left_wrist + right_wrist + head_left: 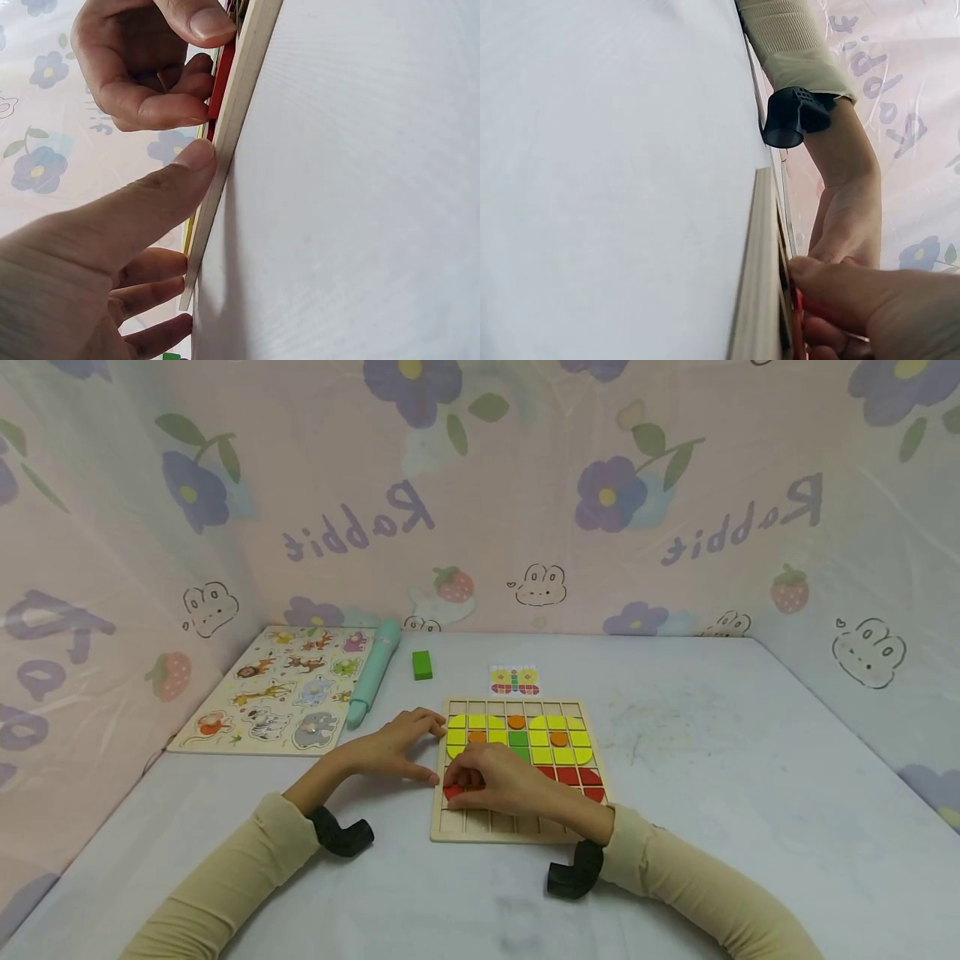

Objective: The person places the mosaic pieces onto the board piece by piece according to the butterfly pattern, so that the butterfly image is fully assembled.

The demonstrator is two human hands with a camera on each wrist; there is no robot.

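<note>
A wooden grid board (510, 837) lies on the table, with yellow tiles (555, 755), red tiles (568, 775), green tiles (518, 740) and orange round pieces (516, 722) in its cells. My right hand (498, 777) is over the lower left of the board. Between its thumb and finger it pinches a red tile (222, 86), low against the grid near the left edge. Spread along that same edge, my left hand (390, 747) touches the frame with its thumb and fingertips, its fingers fairly straight. The right hand covers part of the red rows.
Behind the board lies a small butterfly picture card (514, 680). To the left are a green block (422, 665), a teal stick-shaped thing (372, 672) and an animal puzzle board (255, 739). Patterned curtains (480, 527) enclose the back and sides. Black devices (341, 832) sit at both wrists.
</note>
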